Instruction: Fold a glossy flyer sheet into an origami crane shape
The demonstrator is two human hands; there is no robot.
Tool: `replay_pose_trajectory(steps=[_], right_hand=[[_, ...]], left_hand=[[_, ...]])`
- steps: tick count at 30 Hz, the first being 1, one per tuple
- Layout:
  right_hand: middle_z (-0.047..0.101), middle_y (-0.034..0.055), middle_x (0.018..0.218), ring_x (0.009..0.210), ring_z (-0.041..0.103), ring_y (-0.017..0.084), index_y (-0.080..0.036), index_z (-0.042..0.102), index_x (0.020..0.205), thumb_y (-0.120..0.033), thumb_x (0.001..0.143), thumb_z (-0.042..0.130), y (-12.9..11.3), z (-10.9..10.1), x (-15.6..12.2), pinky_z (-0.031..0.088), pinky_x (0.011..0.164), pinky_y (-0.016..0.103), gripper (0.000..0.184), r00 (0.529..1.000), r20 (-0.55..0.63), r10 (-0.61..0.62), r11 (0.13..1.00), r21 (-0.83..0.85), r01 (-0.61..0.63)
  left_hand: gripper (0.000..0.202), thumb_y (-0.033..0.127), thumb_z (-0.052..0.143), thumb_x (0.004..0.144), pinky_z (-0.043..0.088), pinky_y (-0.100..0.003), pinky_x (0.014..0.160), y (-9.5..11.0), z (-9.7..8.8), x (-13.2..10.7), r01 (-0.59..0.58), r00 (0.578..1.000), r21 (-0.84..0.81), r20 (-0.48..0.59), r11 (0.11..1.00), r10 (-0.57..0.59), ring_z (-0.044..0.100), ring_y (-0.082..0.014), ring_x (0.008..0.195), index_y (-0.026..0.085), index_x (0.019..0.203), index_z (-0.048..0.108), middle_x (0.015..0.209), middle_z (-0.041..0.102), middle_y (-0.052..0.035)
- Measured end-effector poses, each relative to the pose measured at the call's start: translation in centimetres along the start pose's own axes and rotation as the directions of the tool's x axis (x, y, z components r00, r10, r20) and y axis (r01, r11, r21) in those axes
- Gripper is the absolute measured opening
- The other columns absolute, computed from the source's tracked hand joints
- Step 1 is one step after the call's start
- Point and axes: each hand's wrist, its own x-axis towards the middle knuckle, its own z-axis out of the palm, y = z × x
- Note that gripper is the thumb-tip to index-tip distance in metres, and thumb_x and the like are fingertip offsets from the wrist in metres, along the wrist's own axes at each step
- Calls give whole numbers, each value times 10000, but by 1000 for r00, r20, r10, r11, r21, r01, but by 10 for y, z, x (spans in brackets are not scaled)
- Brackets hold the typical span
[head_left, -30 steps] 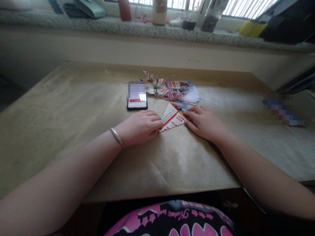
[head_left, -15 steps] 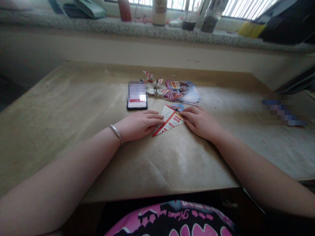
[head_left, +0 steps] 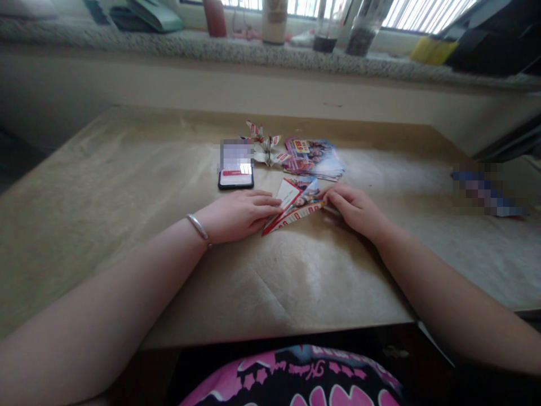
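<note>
A folded paper sheet (head_left: 289,197), white with red print and a colourful picture side, lies before me in a pointed shape. Across its left edge rest the stretched fingers of my left hand (head_left: 243,213), pressing it against the table; the thumb is mostly hidden. My right hand (head_left: 347,207) pinches the paper's right-hand flap between thumb and fingers, and this flap stands partly lifted, showing the picture beneath. Behind the sheet are folded paper figures (head_left: 267,153) with pointed tips and a stack of printed leaflets (head_left: 315,158). A phone (head_left: 235,177) lies beyond my left hand.
The table (head_left: 127,186) has a tan covering with a crease near the front. At the far right lies a blurred blue item (head_left: 486,194). A stone windowsill (head_left: 236,52) behind the table bears bottles, jars and a yellow-and-black object (head_left: 433,51).
My right hand has moved slightly right and closed on the flap, raising and opening it so more of the picture side shows. My left hand has stayed on the paper.
</note>
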Motion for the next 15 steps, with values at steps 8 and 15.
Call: replay_pose_trajectory(steps=[8,15], right_hand=[[707,67,882,866,644,204,-207,603,653,-318,888,542,0,-3,0,483,850,365,267,982,112,-151,982,-94,162],[665,103,1111,1063,593,269,-217,680,994,-331,828,650,-1,2,-2,449,963,452,204,957,168,-235,934,-234,270]], left_hand=[[330,203,442,967,495,-397,1041,3,-1,2,-17,1000,-5,-23,1000,17,579,-236,1219,179,1225,646,1297,639,-84],[355,219,420,985,481,-382,1048,1,-1,2,-8,1000,-14,-18,1000,8,562,-227,1228,183,1287,604,1313,624,-86]])
